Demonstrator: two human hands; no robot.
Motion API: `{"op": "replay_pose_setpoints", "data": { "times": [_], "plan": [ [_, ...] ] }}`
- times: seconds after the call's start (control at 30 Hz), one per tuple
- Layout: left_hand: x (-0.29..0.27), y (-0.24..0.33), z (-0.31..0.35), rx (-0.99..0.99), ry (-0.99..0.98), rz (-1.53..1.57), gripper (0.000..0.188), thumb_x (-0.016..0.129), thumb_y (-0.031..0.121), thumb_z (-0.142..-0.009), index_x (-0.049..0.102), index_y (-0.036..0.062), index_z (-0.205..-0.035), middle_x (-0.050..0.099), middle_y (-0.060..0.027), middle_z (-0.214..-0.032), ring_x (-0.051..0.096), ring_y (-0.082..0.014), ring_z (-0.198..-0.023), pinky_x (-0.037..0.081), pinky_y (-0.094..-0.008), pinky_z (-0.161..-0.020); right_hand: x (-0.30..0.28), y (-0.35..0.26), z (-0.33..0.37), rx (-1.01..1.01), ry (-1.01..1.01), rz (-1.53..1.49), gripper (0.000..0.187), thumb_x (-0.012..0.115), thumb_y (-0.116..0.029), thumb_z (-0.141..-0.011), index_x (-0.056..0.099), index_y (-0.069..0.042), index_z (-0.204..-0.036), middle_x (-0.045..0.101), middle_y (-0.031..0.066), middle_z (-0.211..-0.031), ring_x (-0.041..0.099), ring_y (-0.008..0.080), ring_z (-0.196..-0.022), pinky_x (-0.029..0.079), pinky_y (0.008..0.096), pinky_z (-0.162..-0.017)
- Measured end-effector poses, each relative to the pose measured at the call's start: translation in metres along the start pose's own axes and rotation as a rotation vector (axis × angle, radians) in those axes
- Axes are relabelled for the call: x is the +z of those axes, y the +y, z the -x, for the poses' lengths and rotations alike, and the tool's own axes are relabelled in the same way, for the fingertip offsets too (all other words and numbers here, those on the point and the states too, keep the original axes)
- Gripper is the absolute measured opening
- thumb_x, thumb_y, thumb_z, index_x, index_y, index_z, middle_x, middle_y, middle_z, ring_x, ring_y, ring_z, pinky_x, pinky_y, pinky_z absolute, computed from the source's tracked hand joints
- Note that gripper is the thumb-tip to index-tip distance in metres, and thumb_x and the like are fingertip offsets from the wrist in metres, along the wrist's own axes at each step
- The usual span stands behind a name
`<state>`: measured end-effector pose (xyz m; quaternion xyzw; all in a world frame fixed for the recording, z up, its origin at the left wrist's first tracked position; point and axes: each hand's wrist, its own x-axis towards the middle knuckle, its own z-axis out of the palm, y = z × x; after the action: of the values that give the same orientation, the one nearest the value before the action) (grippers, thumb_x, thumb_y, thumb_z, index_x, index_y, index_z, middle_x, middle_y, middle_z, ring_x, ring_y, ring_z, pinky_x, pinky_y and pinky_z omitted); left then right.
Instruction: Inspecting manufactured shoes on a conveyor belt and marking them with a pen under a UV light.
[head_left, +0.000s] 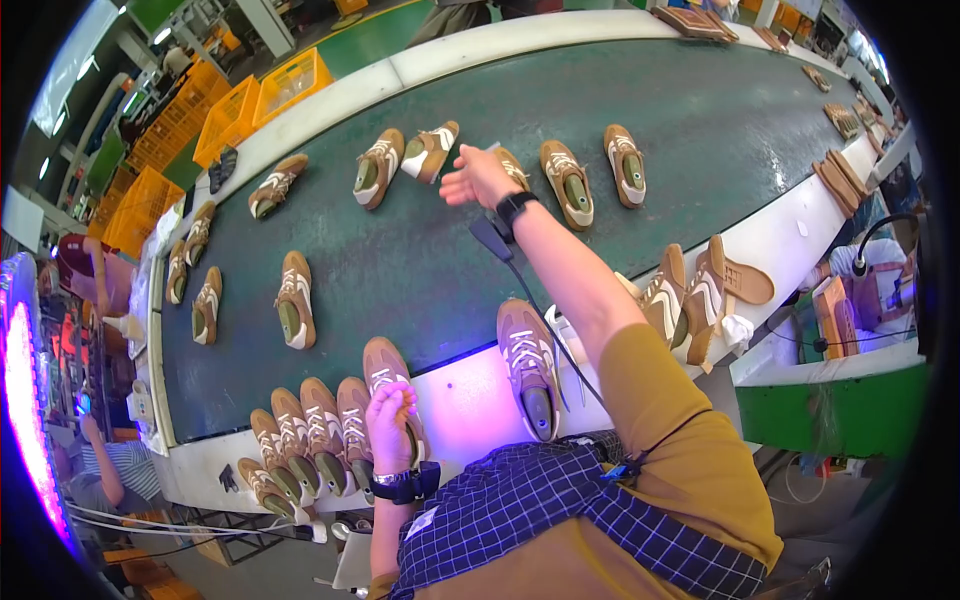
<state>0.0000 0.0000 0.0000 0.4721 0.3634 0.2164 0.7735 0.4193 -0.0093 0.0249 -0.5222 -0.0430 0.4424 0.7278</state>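
Note:
My right hand [478, 178] reaches out over the green belt with its fingers stretched and nothing visible in it. Just past it lie a brown and white sneaker [432, 150] on its left and another, partly hidden sneaker [512, 167] on its right. Close to my body, my left hand [390, 412] has its fingers curled together; whether anything small is pinched in them is hidden. Behind that hand and partly covered by it, a brown sneaker [382, 360] rests at the white ledge. A single sneaker [530, 370] with a dark insole stands in front of me on the ledge.
Several sneakers [318, 425] line the ledge at my left. More sneakers, such as one at the left [294, 300], are spread over the belt [420, 270]. Upright sneakers [705, 295] and a loose sole [750, 283] sit at my right. Yellow crates [292, 85] stand beyond.

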Motion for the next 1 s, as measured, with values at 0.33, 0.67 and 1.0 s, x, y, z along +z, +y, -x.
{"op": "replay_pose_setpoints", "data": {
  "times": [0.33,0.67,1.0],
  "plan": [
    [0.056,-0.053,-0.013,-0.48,-0.414,-0.255,0.025,0.057,0.021,-0.088,0.056,0.0024,-0.106,0.061,-0.0103,-0.098,0.059,-0.0186,-0.089,0.048,-0.0317,-0.079,-0.105,0.11,0.171,-0.003,0.122,0.251,0.02,0.052,-0.02,-0.089,0.05,-0.003,-0.098,0.062,0.0121,-0.087,0.062,0.0181,-0.066,0.052,0.0288,-0.054],
    [0.033,-0.036,-0.018,0.252,0.165,-0.687,0.032,0.066,0.014,-0.076,0.054,0.0007,-0.102,0.056,-0.0073,-0.09,0.054,-0.0179,-0.08,0.045,-0.0294,-0.075,-0.111,0.096,0.147,0.023,0.175,0.683,0.046,0.069,-0.03,-0.076,0.05,0.002,-0.103,0.059,0.01,-0.083,0.058,0.0135,-0.069,0.049,0.0272,-0.056],
    [-0.031,-0.054,0.008,0.288,0.427,-1.333,0.079,0.07,0.026,-0.061,0.037,-0.0112,-0.123,0.05,-0.0314,-0.109,0.046,-0.0448,-0.106,0.035,-0.0477,-0.094,-0.069,0.139,0.261,-0.043,-0.032,1.176,0.072,0.072,-0.044,-0.068,0.044,0.009,-0.107,0.058,0.027,-0.099,0.061,0.038,-0.089,0.049,0.042,-0.076]
  ]
}}
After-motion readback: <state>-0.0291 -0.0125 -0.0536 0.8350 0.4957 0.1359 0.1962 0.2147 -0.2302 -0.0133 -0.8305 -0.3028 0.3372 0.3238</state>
